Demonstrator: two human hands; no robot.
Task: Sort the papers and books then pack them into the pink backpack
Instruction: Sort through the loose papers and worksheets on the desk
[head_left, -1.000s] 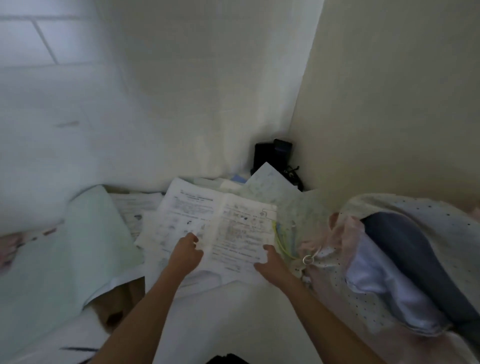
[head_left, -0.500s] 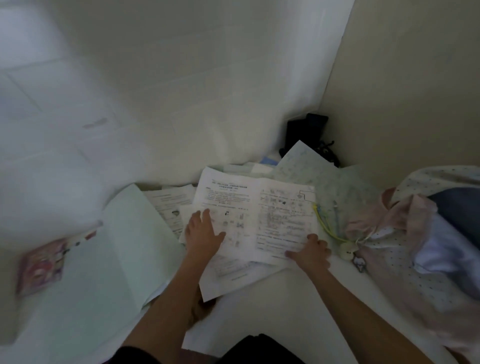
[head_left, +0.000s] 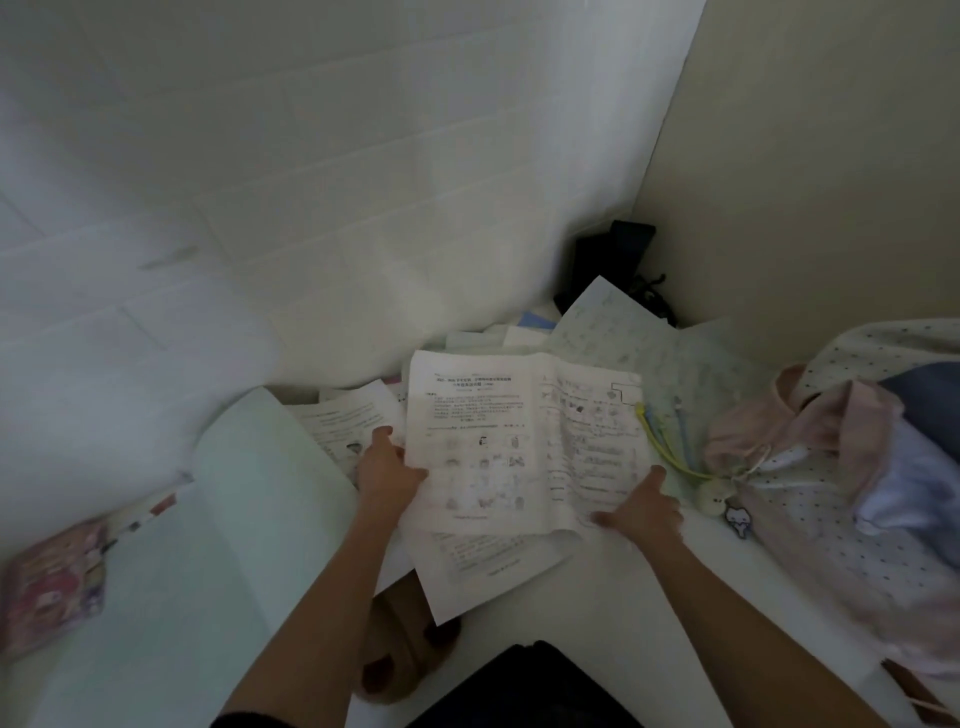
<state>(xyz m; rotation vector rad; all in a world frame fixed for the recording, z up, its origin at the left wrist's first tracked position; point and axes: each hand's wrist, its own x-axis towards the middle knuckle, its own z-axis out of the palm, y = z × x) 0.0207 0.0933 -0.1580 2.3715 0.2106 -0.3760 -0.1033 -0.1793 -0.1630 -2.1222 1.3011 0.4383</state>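
Observation:
A wide printed worksheet (head_left: 498, 441) lies on top of a pile of loose papers (head_left: 483, 566) on the white floor. My left hand (head_left: 387, 470) grips the worksheet's left edge, thumb over the sheet. My right hand (head_left: 641, 509) holds its lower right corner. The pink dotted backpack (head_left: 810, 499) lies open at the right, with blue and white fabric inside. A large pale green sheet (head_left: 208, 545) spreads at the left. A pink illustrated book (head_left: 52, 587) lies at the far left edge.
Yellow and blue pens (head_left: 665, 436) lie on a patterned sheet (head_left: 649, 343) beside the backpack's charms (head_left: 722, 506). A black object (head_left: 608, 260) with a cable stands in the wall corner. A brown slipper (head_left: 400, 649) sits under the papers near my dark-clothed knee (head_left: 524, 686).
My left hand moved from lying flat on the worksheet to gripping its left edge. The worksheet's left side has lifted off the pile. The view shifted slightly right.

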